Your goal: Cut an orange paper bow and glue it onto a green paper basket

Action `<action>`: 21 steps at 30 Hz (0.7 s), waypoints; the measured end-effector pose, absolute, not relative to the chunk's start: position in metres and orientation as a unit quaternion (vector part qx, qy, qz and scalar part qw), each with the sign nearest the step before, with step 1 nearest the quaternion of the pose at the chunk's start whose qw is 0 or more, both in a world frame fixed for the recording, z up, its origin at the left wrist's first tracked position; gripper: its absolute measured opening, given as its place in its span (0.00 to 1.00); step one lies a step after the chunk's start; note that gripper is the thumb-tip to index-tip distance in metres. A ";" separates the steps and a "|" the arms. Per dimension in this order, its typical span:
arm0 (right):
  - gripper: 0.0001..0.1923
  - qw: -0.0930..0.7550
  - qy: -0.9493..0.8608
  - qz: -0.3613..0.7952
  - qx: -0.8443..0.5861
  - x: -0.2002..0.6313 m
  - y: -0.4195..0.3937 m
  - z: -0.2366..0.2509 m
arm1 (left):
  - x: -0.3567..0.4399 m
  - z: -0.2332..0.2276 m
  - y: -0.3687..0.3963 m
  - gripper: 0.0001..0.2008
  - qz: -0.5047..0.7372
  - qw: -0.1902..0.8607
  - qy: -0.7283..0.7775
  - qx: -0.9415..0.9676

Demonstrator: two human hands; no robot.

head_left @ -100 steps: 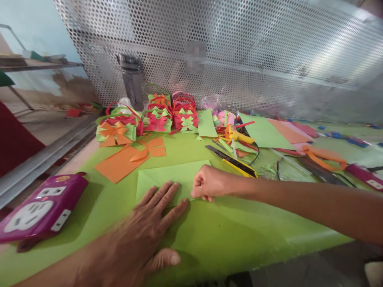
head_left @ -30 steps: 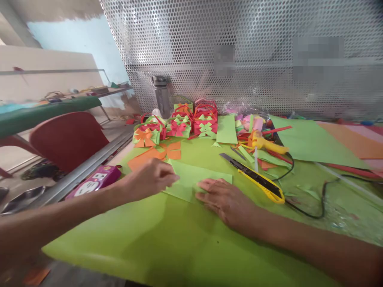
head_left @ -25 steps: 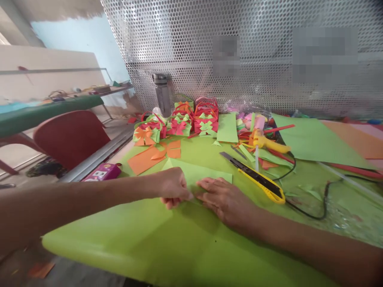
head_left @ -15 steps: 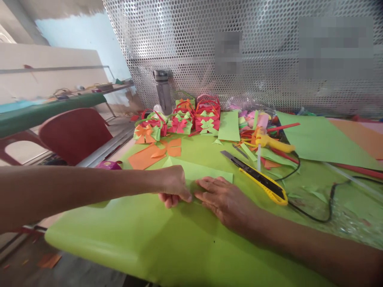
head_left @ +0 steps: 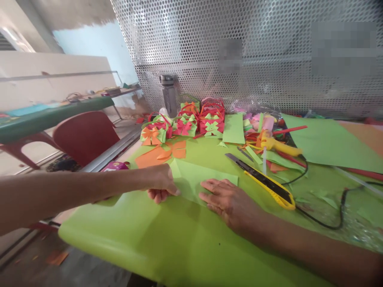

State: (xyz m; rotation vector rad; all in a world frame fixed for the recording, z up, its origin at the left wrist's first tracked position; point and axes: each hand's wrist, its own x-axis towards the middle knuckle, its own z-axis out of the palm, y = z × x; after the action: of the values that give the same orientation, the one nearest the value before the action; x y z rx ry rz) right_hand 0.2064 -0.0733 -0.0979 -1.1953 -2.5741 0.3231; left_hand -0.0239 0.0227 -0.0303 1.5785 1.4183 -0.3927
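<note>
A folded light-green paper sheet (head_left: 206, 177) lies on the green-covered table (head_left: 179, 243). My left hand (head_left: 161, 184) is curled at the sheet's near left corner, pinching its folded edge between thumb and fingers. My right hand (head_left: 229, 199) lies flat on the sheet's near right part with its fingers spread, pressing it down. The two hands are a short gap apart along the near edge.
A yellow utility knife (head_left: 269, 185) and a black cord (head_left: 323, 223) lie right of my hands, a yellow glue gun (head_left: 278, 146) behind them. Paper baskets (head_left: 185, 123), orange paper (head_left: 155, 153), a bottle (head_left: 169, 93) and a perforated metal screen (head_left: 269, 59) stand at the back. A red chair (head_left: 85, 135) sits left.
My left hand came down onto the sheet's near edge next to my right hand, then slid left along that edge to the corner. My right hand stayed flat on the sheet.
</note>
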 end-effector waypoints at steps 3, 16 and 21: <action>0.19 0.143 -0.891 0.109 -0.417 0.207 -0.073 -0.099 | -0.037 -0.031 0.025 0.17 -0.141 0.464 0.594 0.642; 0.19 0.127 -0.887 0.133 -0.424 0.206 -0.074 -0.093 | -0.074 -0.034 0.025 0.21 -0.080 0.429 0.638 0.635; 0.19 0.138 -0.893 0.121 -0.412 0.207 -0.073 -0.096 | -0.081 -0.031 0.022 0.23 -0.078 0.404 0.656 0.632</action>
State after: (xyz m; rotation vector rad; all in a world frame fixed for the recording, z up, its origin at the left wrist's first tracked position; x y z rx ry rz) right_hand 0.2067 -0.0730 -0.0959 -1.1918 -2.5818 0.3502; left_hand -0.0810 0.0222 -0.0314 1.5965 1.6565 -0.1974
